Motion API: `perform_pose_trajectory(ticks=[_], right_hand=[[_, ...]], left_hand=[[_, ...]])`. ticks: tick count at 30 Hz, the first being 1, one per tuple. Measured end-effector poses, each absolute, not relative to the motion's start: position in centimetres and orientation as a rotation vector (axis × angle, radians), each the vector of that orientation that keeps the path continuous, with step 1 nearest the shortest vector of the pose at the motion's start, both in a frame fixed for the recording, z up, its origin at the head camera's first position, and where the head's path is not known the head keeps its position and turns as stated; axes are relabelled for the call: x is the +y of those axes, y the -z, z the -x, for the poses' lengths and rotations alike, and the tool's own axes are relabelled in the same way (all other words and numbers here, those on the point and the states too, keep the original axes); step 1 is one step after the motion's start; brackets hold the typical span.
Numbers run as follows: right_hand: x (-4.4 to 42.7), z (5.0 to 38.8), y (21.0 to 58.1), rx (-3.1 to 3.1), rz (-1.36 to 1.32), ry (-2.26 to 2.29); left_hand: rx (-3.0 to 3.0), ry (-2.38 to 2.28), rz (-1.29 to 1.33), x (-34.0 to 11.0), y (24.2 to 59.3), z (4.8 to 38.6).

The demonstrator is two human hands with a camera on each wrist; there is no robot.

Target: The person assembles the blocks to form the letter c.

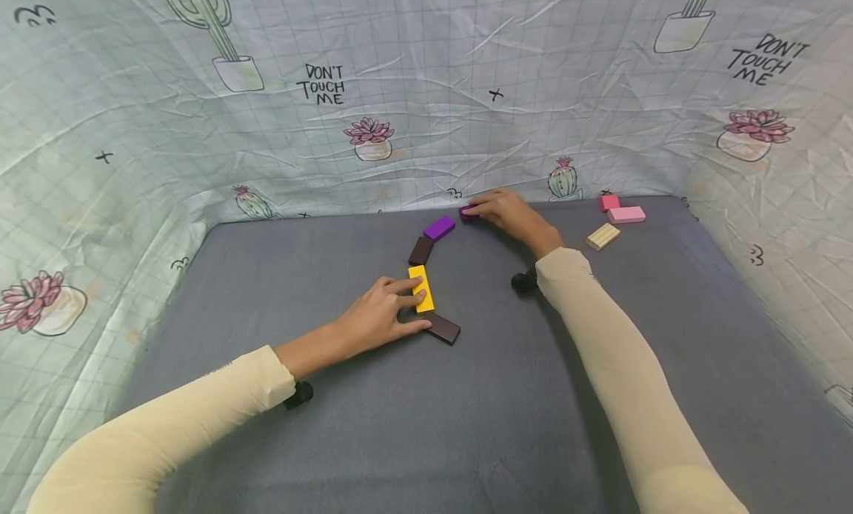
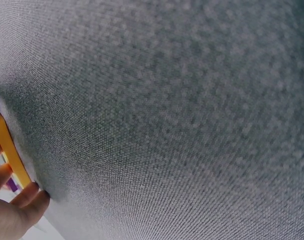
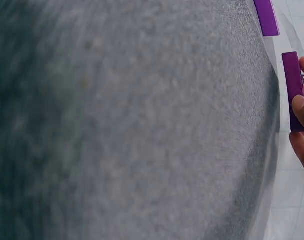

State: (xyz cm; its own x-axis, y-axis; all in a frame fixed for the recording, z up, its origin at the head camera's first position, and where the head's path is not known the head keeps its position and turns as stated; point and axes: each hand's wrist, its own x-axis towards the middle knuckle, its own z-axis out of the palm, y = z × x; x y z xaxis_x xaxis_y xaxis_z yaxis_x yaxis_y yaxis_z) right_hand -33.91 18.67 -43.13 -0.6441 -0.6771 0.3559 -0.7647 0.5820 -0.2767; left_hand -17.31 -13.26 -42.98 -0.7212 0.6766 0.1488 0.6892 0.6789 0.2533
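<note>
Rising at 12 o'clock and along both sides, a printed cloth (image 1: 440, 47) frames the grey surface (image 1: 493, 425). The right sleeve (image 1: 620, 373) reaches in from 5 o'clock, the left sleeve (image 1: 166, 418) from 8. At the middle, the left hand (image 1: 376, 314) has its fingers apart, two tips resting on the yellow block (image 1: 426, 289), its thumb at the edge of the near dark block (image 1: 445, 329); whether the thumb touches it I cannot tell. Towards 12 o'clock on the surface, the right hand (image 1: 512, 216) pinches the plum block (image 3: 292, 75), thumb on one face, other fingers behind. From the yellow block, the near dark block sits just beside at 5 o'clock, the far dark block (image 1: 420, 252) just beside at 12. The purple block (image 1: 440, 228) follows at 1 o'clock from that, with the plum block apart from it at 2. Well off at 3 o'clock from the right hand lies the pink block (image 1: 626, 215), the tan block (image 1: 603, 236) near it at 8, the smaller-looking red block (image 1: 609, 203) just beside at 10.
</note>
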Motion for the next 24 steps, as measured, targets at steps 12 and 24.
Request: perform_pose_trajectory(ticks=[12, 24], right_hand=[[17.9, 33.9, 43.2, -2.619, -1.193, -0.610], [16.8, 34.1, 43.3, -2.682, -1.176, -0.624]], left_hand=[[-2.837, 0.461, 1.157, -13.3, 43.0, 17.3], [-2.833, 0.440, 1.157, -13.3, 43.2, 17.5]])
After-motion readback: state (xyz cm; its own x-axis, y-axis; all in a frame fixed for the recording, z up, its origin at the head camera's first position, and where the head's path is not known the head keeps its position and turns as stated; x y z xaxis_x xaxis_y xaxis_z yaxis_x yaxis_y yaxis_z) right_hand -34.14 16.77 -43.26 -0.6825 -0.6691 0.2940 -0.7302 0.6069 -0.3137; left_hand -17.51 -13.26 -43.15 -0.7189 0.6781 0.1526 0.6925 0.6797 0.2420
